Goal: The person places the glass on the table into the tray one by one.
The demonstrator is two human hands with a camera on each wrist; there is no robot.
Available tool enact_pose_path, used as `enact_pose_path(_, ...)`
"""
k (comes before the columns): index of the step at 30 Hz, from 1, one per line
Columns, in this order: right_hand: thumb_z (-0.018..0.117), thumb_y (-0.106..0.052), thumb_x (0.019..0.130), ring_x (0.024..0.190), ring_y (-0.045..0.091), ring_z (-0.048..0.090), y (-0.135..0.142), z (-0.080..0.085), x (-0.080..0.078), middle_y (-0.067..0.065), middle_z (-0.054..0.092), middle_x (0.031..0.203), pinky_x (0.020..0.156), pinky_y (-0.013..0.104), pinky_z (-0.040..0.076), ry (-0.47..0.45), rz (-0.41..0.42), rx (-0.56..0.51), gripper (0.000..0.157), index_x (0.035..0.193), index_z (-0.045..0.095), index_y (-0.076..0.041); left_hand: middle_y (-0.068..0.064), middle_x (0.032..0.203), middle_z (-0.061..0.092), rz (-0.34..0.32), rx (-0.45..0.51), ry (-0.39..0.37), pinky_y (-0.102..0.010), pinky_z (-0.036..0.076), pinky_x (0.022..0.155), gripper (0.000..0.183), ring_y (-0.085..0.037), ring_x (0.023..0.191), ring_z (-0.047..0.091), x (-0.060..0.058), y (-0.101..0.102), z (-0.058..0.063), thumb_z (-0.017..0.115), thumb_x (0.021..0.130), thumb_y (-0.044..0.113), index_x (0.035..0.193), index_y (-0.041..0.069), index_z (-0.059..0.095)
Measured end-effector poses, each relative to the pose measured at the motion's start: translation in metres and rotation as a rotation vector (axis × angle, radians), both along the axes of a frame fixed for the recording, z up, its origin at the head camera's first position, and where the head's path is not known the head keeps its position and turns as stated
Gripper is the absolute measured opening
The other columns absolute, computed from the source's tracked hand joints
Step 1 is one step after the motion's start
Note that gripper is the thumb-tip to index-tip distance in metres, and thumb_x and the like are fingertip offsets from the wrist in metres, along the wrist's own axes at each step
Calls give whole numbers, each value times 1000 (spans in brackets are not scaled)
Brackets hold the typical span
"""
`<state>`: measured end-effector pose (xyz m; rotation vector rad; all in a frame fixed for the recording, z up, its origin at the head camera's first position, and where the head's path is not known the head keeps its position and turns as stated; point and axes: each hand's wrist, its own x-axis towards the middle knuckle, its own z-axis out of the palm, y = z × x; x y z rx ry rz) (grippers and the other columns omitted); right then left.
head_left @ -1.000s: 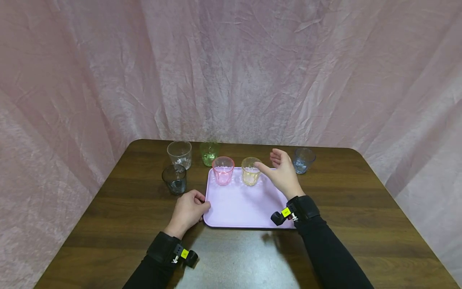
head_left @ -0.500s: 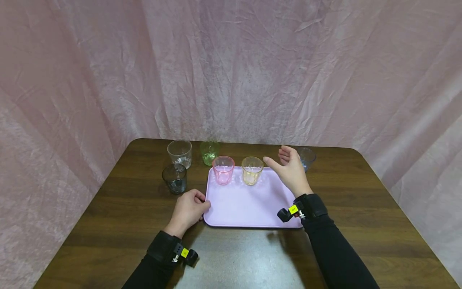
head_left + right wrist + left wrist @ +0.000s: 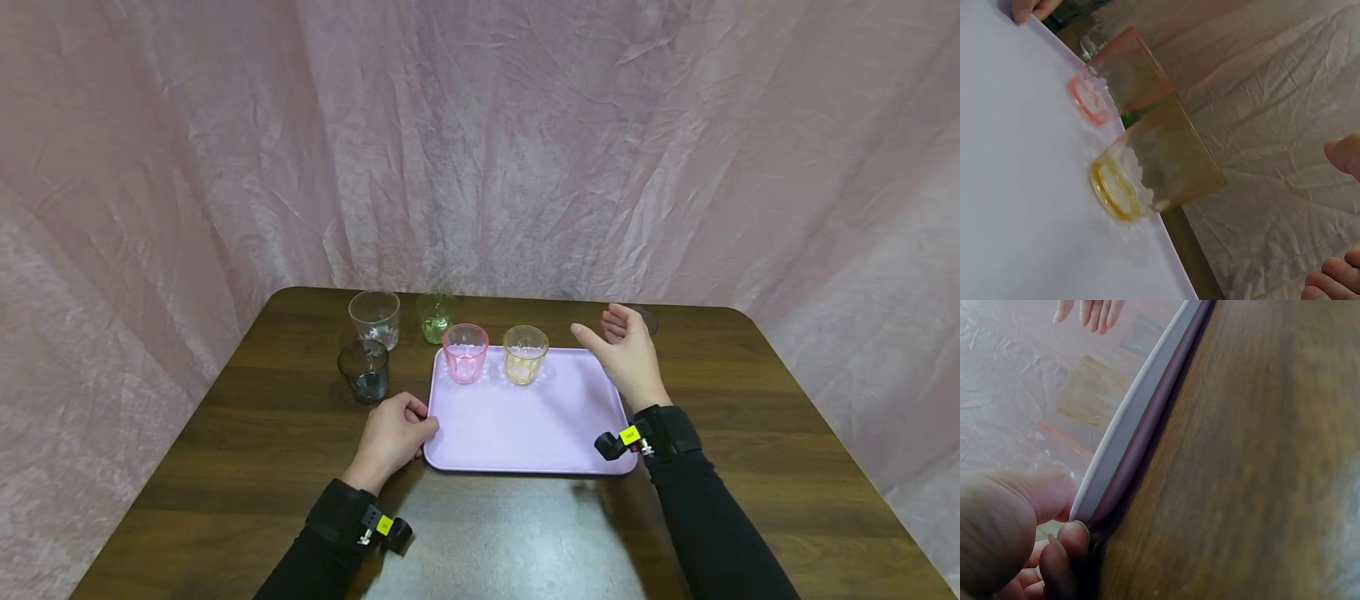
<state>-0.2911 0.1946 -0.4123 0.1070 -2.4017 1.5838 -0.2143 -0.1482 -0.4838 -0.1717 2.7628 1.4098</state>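
Observation:
My left hand (image 3: 390, 437) pinches the left edge of a lilac tray (image 3: 525, 433); in the left wrist view the thumb (image 3: 1047, 494) lies at the rim with curled fingers below. A pink glass (image 3: 466, 354) and a yellow glass (image 3: 525, 357) stand upright side by side along the tray's far edge. Holding nothing, my right hand (image 3: 632, 360) is over the tray's far right corner, thumb and fingers spread apart. Behind it, mostly hidden, is a bluish glass (image 3: 650, 322). In the right wrist view, the thumb (image 3: 1346, 155) is apart from the yellow glass.
Left of the tray, a clear glass (image 3: 374, 321) and a dark grey glass (image 3: 363, 371) stand on the brown wooden table (image 3: 247, 433). A green glass (image 3: 436, 318) stands behind the tray's far left corner. A pink curtain (image 3: 480, 150) hangs behind the table.
My right hand has moved right, away from the yellow glass, and now covers most of the bluish glass. The left hand, tray and other glasses have stayed in place.

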Motion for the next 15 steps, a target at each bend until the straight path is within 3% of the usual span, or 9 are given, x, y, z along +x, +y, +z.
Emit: enact_pose_path(15,76,-46,86,127,28,41,35,-4,7,19,40,142,107,45,35,-41,-57,-15,93,148,27,3,-5,66,61,-5,17,-3,-28,49,44,16,-17,51,59,1,0,0,73,83,15,94,8,63)
